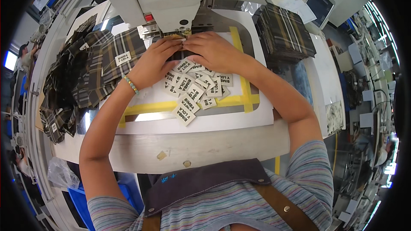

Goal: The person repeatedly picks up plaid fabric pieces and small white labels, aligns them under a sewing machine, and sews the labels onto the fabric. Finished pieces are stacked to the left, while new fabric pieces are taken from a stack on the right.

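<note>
My left hand [154,62] and my right hand [216,53] meet beneath the head of a white sewing machine [167,0]. Their fingers stretch forward, with the fingertips close together at the metal presser clamp [177,35]. Both thumbs lie apart from the fingers, near a pile of cream fabric labels [195,87] with dark print. A narrow dark patch shows between the hands; whether it is cloth cannot be made out. What the fingertips touch is partly hidden by the hands and clamp. The labels overlap loosely on a white sheet edged with yellow tape [162,107].
Dark plaid fabric pieces [92,66] heap at the left, some bearing labels. At the right stands a neat stack of folded plaid pieces [284,32]. Behind it are a paper sheet [299,8] and a monitor [320,4]. A blue bin [79,205] sits below the table, lower left.
</note>
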The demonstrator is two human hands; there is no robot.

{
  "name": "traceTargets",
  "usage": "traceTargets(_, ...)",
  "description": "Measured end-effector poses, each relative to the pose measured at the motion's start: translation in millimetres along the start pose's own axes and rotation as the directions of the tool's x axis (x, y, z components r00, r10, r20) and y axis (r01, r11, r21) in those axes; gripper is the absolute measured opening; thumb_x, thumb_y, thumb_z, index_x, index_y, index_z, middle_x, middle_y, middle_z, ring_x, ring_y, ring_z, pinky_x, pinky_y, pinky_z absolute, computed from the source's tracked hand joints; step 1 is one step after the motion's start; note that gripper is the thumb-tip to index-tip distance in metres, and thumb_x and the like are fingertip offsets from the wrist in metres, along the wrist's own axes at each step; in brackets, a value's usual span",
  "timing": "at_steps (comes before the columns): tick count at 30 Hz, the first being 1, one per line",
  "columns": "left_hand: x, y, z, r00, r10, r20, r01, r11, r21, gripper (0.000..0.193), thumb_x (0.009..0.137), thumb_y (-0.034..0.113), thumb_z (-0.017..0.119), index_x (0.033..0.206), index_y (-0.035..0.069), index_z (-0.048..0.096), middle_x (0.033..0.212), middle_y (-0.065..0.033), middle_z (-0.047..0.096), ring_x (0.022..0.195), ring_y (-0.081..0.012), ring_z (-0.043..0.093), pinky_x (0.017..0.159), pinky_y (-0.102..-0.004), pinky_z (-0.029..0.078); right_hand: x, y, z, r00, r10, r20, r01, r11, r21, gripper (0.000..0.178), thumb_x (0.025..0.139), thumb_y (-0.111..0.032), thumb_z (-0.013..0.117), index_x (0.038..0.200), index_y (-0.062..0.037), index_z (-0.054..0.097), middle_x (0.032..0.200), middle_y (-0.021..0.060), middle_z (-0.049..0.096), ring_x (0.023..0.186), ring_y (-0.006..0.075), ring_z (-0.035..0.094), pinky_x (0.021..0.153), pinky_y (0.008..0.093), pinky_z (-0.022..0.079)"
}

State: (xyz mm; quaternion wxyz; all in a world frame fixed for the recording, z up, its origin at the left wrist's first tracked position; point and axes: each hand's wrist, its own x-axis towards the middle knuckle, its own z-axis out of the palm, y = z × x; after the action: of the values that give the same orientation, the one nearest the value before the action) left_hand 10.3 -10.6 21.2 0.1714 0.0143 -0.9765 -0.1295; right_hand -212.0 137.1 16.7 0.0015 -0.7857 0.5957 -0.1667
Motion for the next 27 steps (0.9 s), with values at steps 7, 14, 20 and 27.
traceTargets(7,5,-18,-4,0.994,0.009,0.108,-0.005,0.999,-0.041,0.046,0.100,0.014,0.067,0.145,0.003,0.063,0.154,-0.0143,0.058,0.151,-0.0343,0.044,0.127,-0.0467,0.033,-15,33,-19,0.980,0.128,-0.151,-0.098,0.977,0.189,0.040,0.107,-0.025,0.062,0.139,-0.0020,0.068,0.145,0.0163,0.065,0.135,0.0333,0.060,0.114,0.0442,0.049)
traceTargets(14,9,-23,-6,0.989,-0.024,0.149,0.037,0.995,-0.088,0.044,0.101,0.014,0.065,0.145,0.004,0.064,0.154,-0.0128,0.058,0.152,-0.0334,0.044,0.126,-0.0463,0.032,-17,47,-19,0.983,0.095,-0.156,-0.075,0.989,0.127,0.034,0.104,-0.022,0.065,0.131,-0.0024,0.073,0.144,0.0153,0.066,0.136,0.0339,0.059,0.116,0.0431,0.047)
traceTargets(20,11,-23,-12,0.986,-0.023,0.163,0.041,0.994,-0.106,0.043,0.100,0.008,0.066,0.143,0.005,0.067,0.153,-0.0111,0.061,0.152,-0.0330,0.045,0.124,-0.0452,0.033,-19,56,-12,0.969,0.032,-0.244,-0.017,0.998,0.063,0.031,0.103,-0.026,0.067,0.121,-0.0035,0.078,0.137,0.0134,0.071,0.128,0.0340,0.064,0.109,0.0440,0.051)
traceTargets(27,15,-29,-11,0.987,0.012,0.162,0.008,0.992,-0.124,0.044,0.099,0.006,0.064,0.144,0.005,0.067,0.153,-0.0125,0.062,0.143,-0.0331,0.052,0.119,-0.0430,0.035,-19,60,-10,0.962,0.043,-0.268,-0.033,0.999,0.041,0.028,0.103,-0.024,0.067,0.117,-0.0040,0.079,0.137,0.0111,0.072,0.130,0.0333,0.063,0.110,0.0447,0.051)
